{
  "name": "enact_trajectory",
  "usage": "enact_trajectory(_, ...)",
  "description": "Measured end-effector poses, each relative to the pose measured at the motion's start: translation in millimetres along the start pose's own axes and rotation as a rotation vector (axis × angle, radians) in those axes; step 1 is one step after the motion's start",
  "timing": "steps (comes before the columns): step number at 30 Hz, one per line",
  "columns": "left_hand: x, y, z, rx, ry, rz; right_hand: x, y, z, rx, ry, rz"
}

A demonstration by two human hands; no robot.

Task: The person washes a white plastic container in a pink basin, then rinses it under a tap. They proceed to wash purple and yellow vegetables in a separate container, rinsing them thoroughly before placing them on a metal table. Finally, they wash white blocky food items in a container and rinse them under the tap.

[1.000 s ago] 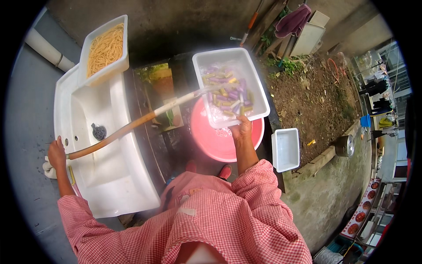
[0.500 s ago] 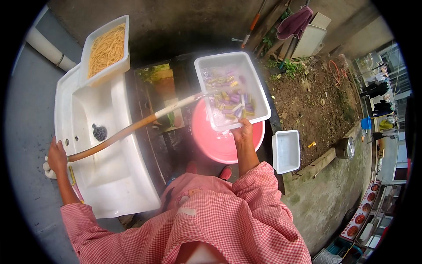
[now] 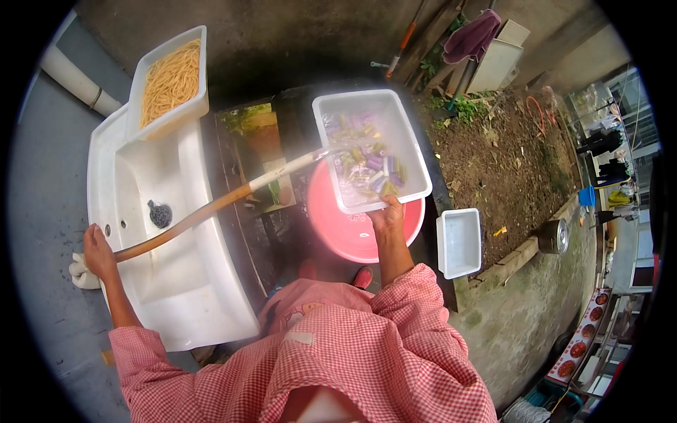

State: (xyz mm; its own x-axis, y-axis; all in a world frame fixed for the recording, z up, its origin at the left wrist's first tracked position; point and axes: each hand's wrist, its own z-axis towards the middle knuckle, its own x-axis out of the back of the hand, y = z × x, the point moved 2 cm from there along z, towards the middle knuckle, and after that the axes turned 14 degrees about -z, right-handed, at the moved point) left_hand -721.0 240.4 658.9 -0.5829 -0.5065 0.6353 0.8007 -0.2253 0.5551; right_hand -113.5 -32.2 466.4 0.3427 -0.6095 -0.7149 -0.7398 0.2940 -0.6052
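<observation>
My right hand [image 3: 388, 216] grips the near rim of a white rectangular tub [image 3: 416, 166]. Purple and green cut vegetable pieces [image 3: 374, 166] lie inside it in water. Below the tub is a pink basin [image 3: 328, 222], partly covered by it. A long brown hose with a pale end section [image 3: 204, 211] crosses the sink, and water spouts from its far end into the tub. My left hand [image 3: 99, 248] is closed round the hose's near end at the sink's left edge; its fingertips are partly hidden. Beside that hand hangs a white cloth-like bundle [image 3: 84, 273].
Under the hose stands a white sink [image 3: 190, 310] holding a dark scrubber [image 3: 160, 213]. A white tub of yellow noodle-like strands [image 3: 171, 81] rests on its far end. Another white tub [image 3: 460, 243] stands at right, beside a soil bed [image 3: 501, 162].
The tub has come slightly nearer me with my right hand, and its vegetable pieces have shifted. My left hand has moved a little right, showing more of the white bundle.
</observation>
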Motion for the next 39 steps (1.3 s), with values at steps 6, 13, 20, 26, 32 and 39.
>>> enact_trajectory(6,4,11,-4,0.217,-0.058,-0.139,-5,-1,-5,0.048,0.03,-0.05)
enact_trajectory(13,19,13,-10,0.187,-0.121,-0.332,-5,10,-10,0.044,-0.048,0.042)
enact_trajectory(20,28,-4,-14,0.26,-0.134,-0.547,-14,19,-29,-0.028,0.027,-0.038)
enact_trajectory(26,35,-3,-14,0.132,-0.24,-0.463,-15,5,-91,-0.113,0.114,0.093)
enact_trajectory(32,1,141,-72,-0.41,-0.247,0.087,39,-40,-121,0.038,0.172,0.032)
enact_trajectory(39,-86,282,-226,-0.381,-0.717,-0.698,87,-89,-217,0.149,0.293,0.153)
